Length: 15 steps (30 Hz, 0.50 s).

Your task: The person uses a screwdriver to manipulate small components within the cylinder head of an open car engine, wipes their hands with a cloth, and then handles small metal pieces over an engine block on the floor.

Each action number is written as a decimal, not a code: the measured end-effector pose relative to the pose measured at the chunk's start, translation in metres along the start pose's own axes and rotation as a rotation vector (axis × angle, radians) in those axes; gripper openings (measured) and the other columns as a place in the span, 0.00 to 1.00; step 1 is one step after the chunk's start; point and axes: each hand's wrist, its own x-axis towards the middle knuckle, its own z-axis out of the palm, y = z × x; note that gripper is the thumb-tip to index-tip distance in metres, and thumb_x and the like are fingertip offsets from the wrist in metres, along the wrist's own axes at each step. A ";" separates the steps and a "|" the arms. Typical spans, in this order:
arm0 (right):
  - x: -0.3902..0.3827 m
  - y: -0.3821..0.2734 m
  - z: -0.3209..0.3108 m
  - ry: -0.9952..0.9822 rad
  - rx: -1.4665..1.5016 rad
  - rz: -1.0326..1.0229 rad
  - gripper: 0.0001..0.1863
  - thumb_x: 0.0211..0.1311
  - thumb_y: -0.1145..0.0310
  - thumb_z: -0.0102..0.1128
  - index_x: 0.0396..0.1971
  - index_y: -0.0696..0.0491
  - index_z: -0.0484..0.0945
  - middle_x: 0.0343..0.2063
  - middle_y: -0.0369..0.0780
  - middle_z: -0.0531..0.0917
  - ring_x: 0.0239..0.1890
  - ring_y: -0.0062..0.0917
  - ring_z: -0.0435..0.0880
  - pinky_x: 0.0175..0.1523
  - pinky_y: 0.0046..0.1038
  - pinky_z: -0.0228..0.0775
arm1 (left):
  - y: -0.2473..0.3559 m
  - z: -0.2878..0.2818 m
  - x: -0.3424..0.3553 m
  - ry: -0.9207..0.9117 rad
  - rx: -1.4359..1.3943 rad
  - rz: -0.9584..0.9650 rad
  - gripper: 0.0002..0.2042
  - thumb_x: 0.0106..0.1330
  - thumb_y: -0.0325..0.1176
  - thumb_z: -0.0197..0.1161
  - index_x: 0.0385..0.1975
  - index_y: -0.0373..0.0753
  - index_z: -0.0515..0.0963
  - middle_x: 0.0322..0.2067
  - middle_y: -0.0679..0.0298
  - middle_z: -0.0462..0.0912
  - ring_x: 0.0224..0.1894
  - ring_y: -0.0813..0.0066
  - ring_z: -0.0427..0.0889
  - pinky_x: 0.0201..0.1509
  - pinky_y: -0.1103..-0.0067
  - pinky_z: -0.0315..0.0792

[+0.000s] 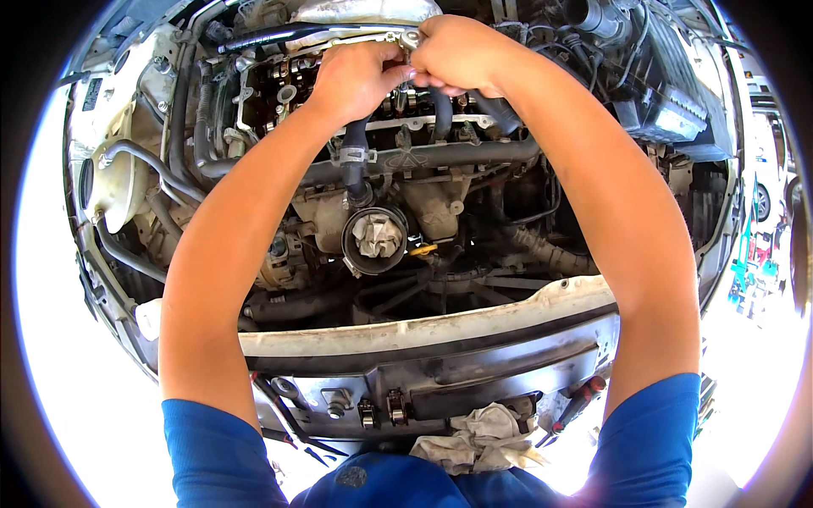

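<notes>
Both hands meet over the opened top of a car engine (279, 89). My left hand (356, 78) has thumb and fingers closed around something small that they hide, beside a small metal fitting (410, 39) at the back of the engine. My right hand (457, 59) is curled closed at the same spot, just right of my left one, its grip hidden. Below them run black hoses (354, 173) and a round open housing (351, 258) stuffed with crumpled pale cloth (377, 234). A yellow loop (423, 250) sits right of that housing.
The front crossmember (423, 322) spans below my arms. Lying near my body are pliers (301, 432), two small metal parts (396, 408), a red-handled tool (580, 402) and crumpled rags (474, 436). A white reservoir (118, 169) stands left, a black box (660, 110) right.
</notes>
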 end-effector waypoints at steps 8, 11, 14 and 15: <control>-0.017 -0.011 0.054 0.148 1.029 0.032 0.04 0.63 0.75 0.53 0.32 0.61 0.72 0.21 0.39 0.74 0.20 0.25 0.73 0.30 0.30 0.71 | -0.005 0.008 -0.011 -0.060 -0.366 -0.191 0.06 0.58 0.36 0.59 0.28 0.41 0.79 0.23 0.56 0.82 0.28 0.56 0.82 0.38 0.69 0.75; -0.013 -0.015 0.036 -0.060 0.704 0.012 0.06 0.59 0.72 0.56 0.29 0.59 0.72 0.17 0.34 0.69 0.16 0.17 0.65 0.24 0.23 0.62 | -0.026 0.012 -0.007 -0.173 -0.127 -0.172 0.12 0.63 0.42 0.55 0.35 0.42 0.80 0.34 0.54 0.84 0.41 0.53 0.82 0.46 0.65 0.74; -0.009 -0.013 0.030 -0.034 0.347 -0.019 0.09 0.56 0.71 0.58 0.32 0.60 0.72 0.15 0.34 0.68 0.15 0.15 0.63 0.21 0.23 0.61 | -0.019 0.016 -0.008 -0.173 -0.160 -0.171 0.14 0.64 0.43 0.54 0.38 0.42 0.80 0.38 0.52 0.83 0.44 0.52 0.80 0.51 0.65 0.72; -0.005 -0.010 0.028 -0.022 0.257 -0.020 0.10 0.55 0.70 0.58 0.33 0.60 0.72 0.15 0.34 0.68 0.14 0.16 0.63 0.20 0.23 0.60 | -0.014 0.016 -0.010 -0.166 -0.157 -0.179 0.14 0.64 0.43 0.54 0.38 0.42 0.80 0.38 0.51 0.83 0.44 0.52 0.80 0.52 0.65 0.71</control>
